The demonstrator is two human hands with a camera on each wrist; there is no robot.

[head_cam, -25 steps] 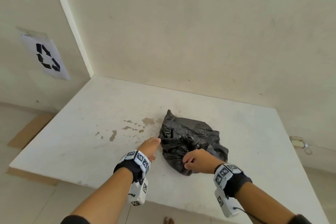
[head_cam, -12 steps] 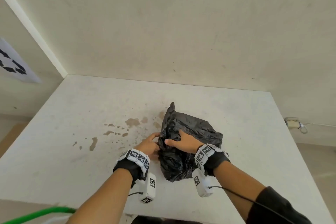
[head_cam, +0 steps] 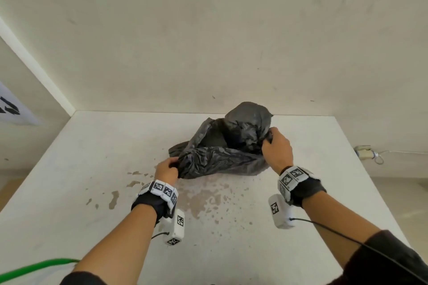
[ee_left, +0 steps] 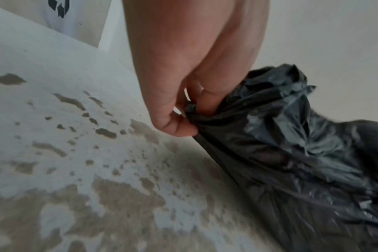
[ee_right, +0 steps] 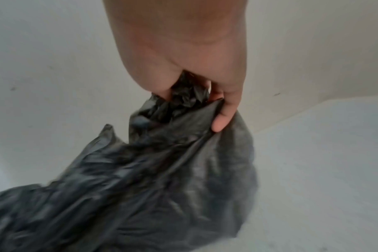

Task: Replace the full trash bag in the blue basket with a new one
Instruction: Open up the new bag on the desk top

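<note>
A crumpled black trash bag (head_cam: pixel 227 148) is stretched just above the white table (head_cam: pixel 69 192), partly spread out. My left hand (head_cam: pixel 168 168) pinches its near left edge, and in the left wrist view the fingers (ee_left: pixel 179 126) curl round a bunched fold of the bag (ee_left: pixel 291 162). My right hand (head_cam: pixel 275 148) grips the bag's right side, held higher. In the right wrist view the fingers (ee_right: pixel 222 119) clutch gathered plastic (ee_right: pixel 162 170). No blue basket is in view.
Brown wet-looking stains (head_cam: pixel 201 199) mark the table under and left of the bag. Walls close off the back and left. A recycling sign (head_cam: pixel 11 109) hangs on the left wall, a wall socket with a cord (head_cam: pixel 368 152) sits at right, and a green hose (head_cam: pixel 34 268) lies lower left.
The hands have moved apart, the right one going right and up, and the bag has been lifted and pulled open from a compact bundle. The stained patch beneath it now shows.
</note>
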